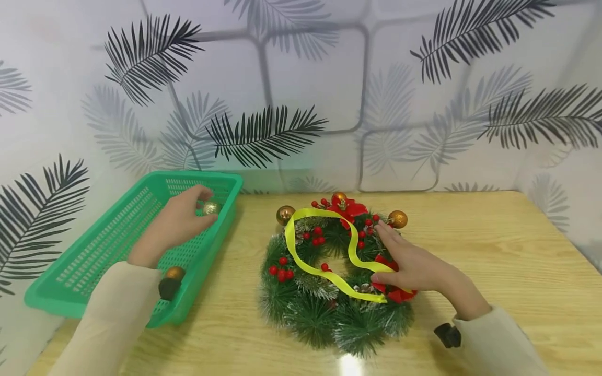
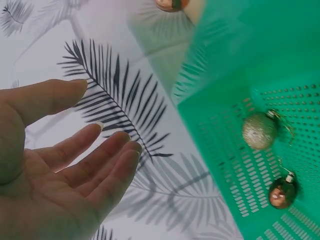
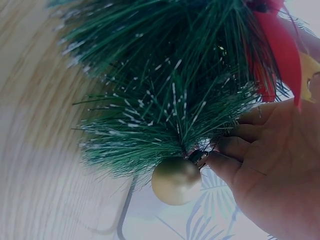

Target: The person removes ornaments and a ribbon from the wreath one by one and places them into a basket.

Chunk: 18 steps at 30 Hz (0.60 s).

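A green wreath [image 1: 310, 308] with red berries and red bows lies on the table, and a yellow ribbon [image 1: 301, 250] curves loosely across it. My right hand [image 1: 418, 266] rests on the wreath's right side. In the right wrist view its fingers go among the needles, near a gold ball [image 3: 176, 181] on the wreath's edge. Above the green basket [image 1: 226, 230] hovers my left hand [image 1: 181, 216], its thumb and fingers apart. Nothing sits between them in the left wrist view. A glittery gold ball [image 2: 260, 131] and a shiny brown ball [image 2: 283, 193] lie inside the basket.
More balls show at the wreath's edge, one brown-gold [image 1: 285, 215] on the left and one orange-gold [image 1: 397, 219] on the right. Behind the wooden table [image 1: 494, 250] stands a wall [image 1: 310, 78] with a leaf pattern. The basket is at the table's left.
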Tool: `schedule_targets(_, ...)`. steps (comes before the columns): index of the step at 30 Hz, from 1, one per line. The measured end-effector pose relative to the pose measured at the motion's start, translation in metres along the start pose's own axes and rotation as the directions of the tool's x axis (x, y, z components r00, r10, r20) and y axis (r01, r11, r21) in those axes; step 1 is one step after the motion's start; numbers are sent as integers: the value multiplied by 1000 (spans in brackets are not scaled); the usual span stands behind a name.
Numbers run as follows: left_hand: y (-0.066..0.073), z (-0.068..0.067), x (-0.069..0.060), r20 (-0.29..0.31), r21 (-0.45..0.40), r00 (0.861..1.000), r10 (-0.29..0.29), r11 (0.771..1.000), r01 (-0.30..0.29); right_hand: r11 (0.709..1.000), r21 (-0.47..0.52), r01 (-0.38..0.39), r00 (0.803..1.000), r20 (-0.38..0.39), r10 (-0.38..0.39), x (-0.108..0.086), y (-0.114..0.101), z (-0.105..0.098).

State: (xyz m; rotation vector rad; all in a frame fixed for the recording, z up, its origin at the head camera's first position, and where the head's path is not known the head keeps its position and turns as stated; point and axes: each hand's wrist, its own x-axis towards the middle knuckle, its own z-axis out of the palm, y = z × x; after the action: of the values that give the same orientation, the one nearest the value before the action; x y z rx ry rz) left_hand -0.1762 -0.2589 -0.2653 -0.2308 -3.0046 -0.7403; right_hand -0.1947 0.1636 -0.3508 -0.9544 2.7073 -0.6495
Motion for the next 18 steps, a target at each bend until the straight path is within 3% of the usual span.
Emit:
schedule_targets(5,12,3,2,15,-22,1000,12,1000,-11,1000,-11,-2,1000,-2,2,1,-1,2)
schedule_targets(12,33,12,11,26,-30,997,72,997,-71,999,9,-50,998,-45,50,-3,-6,2)
schedule_targets(18,48,21,19,25,-84,998,54,995,-52,994,-1,-111,987,-114,110,-3,-13,6)
